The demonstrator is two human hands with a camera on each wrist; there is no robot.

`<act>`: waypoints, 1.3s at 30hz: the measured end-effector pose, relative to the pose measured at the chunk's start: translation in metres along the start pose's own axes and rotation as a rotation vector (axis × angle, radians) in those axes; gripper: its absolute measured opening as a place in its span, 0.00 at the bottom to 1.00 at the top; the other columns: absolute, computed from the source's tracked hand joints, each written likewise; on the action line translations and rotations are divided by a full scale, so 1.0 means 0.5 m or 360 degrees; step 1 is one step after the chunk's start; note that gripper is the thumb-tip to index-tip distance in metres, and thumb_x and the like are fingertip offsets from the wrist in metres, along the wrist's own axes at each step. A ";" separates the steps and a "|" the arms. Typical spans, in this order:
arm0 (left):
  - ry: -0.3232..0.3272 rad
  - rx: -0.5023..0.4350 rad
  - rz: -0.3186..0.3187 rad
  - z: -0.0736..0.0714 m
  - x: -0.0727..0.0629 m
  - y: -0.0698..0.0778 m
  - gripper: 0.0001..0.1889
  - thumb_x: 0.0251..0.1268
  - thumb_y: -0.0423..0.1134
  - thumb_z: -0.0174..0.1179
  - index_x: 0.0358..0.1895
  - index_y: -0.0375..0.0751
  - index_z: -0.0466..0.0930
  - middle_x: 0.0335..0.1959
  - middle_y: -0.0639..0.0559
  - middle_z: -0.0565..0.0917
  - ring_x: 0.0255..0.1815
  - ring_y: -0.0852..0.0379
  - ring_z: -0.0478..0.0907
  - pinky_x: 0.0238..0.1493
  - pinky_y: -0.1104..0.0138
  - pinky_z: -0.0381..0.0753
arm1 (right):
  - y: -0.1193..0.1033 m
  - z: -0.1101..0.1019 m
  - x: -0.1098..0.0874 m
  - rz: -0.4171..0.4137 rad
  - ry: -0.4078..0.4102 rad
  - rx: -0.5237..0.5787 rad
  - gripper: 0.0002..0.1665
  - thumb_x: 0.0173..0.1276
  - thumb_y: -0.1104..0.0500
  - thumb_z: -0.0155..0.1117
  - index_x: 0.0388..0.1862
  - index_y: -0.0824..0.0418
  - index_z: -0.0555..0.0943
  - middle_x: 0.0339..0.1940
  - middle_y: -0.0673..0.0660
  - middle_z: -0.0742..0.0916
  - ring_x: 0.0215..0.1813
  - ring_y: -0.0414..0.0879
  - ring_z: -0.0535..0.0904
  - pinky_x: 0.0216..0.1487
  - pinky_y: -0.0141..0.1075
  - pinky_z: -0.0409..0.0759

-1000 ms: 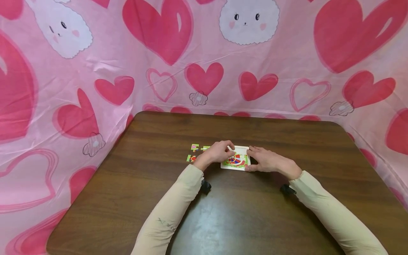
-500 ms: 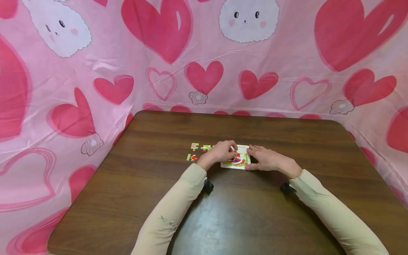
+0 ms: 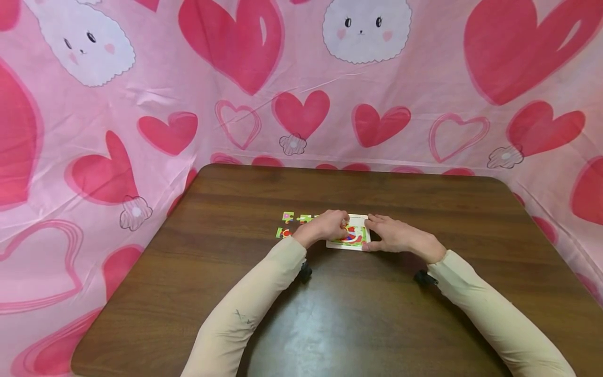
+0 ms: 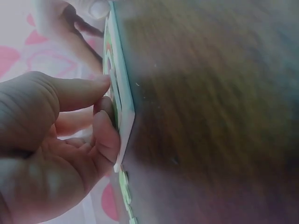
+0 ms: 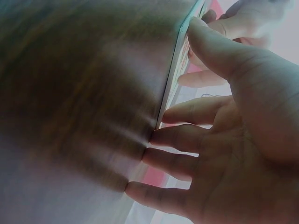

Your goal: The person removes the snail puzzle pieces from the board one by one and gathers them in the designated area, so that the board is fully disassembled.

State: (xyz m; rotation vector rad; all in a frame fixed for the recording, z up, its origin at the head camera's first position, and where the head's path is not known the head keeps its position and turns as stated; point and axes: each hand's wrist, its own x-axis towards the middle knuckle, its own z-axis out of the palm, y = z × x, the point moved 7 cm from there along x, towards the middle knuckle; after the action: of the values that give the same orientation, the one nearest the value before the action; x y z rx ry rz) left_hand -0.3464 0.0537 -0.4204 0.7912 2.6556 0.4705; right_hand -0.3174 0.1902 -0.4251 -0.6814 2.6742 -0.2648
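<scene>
A white-framed jigsaw puzzle board (image 3: 358,217) lies on the table, its picture green, red and blue. Over its left part is my left hand (image 3: 327,226), fingers curled, thumb and fingertips down at the picture. The left wrist view shows this thumb and the bent fingers (image 4: 105,133) right at the board's face; the puzzle piece under them is mostly hidden. My right hand (image 3: 391,235) steadies the board's right side with straight, spread fingers. In the right wrist view its thumb (image 5: 198,30) touches the frame and the other fingertips reach down to the tabletop.
Loose puzzle pieces lie left of the board: one with a pink flower (image 3: 288,215), a green one (image 3: 305,218) beside it, and a red and green one (image 3: 283,233) nearer. The brown wooden table (image 3: 424,324) is backed by a pink heart-patterned cloth (image 3: 325,120).
My left hand shifts slightly right over the board, and its raised fingers come down lower onto the picture. The right hand and the board stay put.
</scene>
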 end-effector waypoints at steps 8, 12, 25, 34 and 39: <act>0.0016 0.0071 -0.0067 -0.002 0.009 0.009 0.17 0.63 0.42 0.63 0.53 0.40 0.76 0.49 0.50 0.83 0.48 0.55 0.77 0.53 0.65 0.77 | -0.002 -0.001 -0.004 -0.0023 0.0015 -0.0014 0.53 0.64 0.33 0.61 0.75 0.67 0.61 0.77 0.71 0.60 0.77 0.69 0.54 0.72 0.63 0.56; 0.0039 0.0127 -0.0096 -0.002 0.013 0.016 0.15 0.63 0.43 0.63 0.48 0.40 0.78 0.45 0.49 0.82 0.48 0.54 0.74 0.50 0.64 0.77 | -0.003 -0.001 -0.006 -0.0025 0.0013 -0.0014 0.53 0.65 0.33 0.61 0.75 0.68 0.61 0.77 0.71 0.60 0.77 0.69 0.53 0.72 0.63 0.56; 0.0080 0.0088 -0.0292 0.005 0.023 0.014 0.20 0.67 0.49 0.60 0.53 0.40 0.71 0.51 0.45 0.78 0.47 0.53 0.76 0.50 0.61 0.78 | -0.001 0.003 -0.003 -0.0037 0.0013 -0.0017 0.53 0.65 0.33 0.60 0.74 0.68 0.61 0.77 0.72 0.60 0.77 0.69 0.54 0.71 0.65 0.56; 0.0135 0.0015 -0.0231 -0.001 0.013 0.018 0.21 0.67 0.48 0.61 0.54 0.42 0.67 0.52 0.44 0.75 0.45 0.52 0.76 0.48 0.60 0.80 | -0.002 0.001 -0.002 -0.0048 0.0021 -0.0025 0.53 0.65 0.33 0.60 0.74 0.68 0.61 0.77 0.72 0.60 0.77 0.70 0.54 0.72 0.63 0.56; 0.0142 -0.0019 -0.0178 -0.003 0.010 0.016 0.21 0.65 0.47 0.63 0.53 0.44 0.66 0.48 0.47 0.76 0.44 0.54 0.75 0.47 0.62 0.78 | -0.001 0.001 -0.001 -0.0038 0.0016 -0.0025 0.53 0.65 0.32 0.60 0.75 0.68 0.60 0.77 0.72 0.60 0.77 0.69 0.54 0.72 0.63 0.56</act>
State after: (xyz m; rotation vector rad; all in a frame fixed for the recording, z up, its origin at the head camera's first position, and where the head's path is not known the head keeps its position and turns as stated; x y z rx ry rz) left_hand -0.3474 0.0625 -0.4171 0.6279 2.7586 0.5033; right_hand -0.3165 0.1901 -0.4250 -0.7188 2.6819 -0.2540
